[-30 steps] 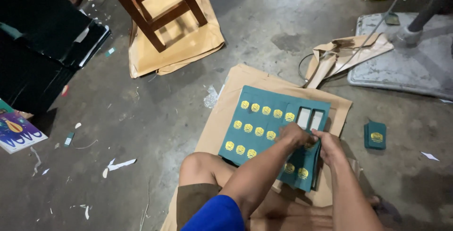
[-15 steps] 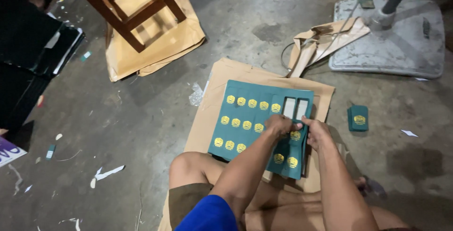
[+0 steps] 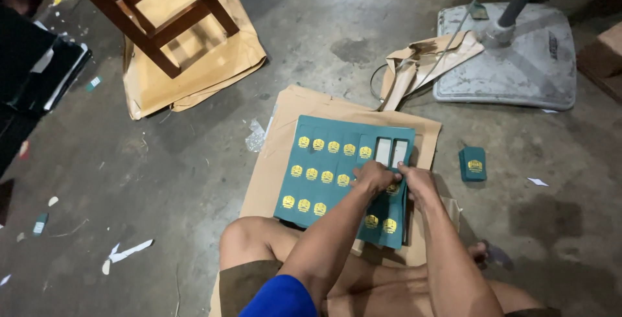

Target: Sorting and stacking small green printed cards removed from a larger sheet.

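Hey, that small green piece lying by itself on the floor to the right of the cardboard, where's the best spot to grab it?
Probably pinch the small green piece across its two long side edges, coming straight down from above. It lies flat on the concrete floor, narrow and upright in the view, with open floor on every side.

The person wears a bright blue short sleeve (image 3: 278, 299) and olive-brown shorts (image 3: 243, 284). Both forearms are bare, as are the left hand (image 3: 376, 176) and right hand (image 3: 418, 181). No rings, watch or gloves show.
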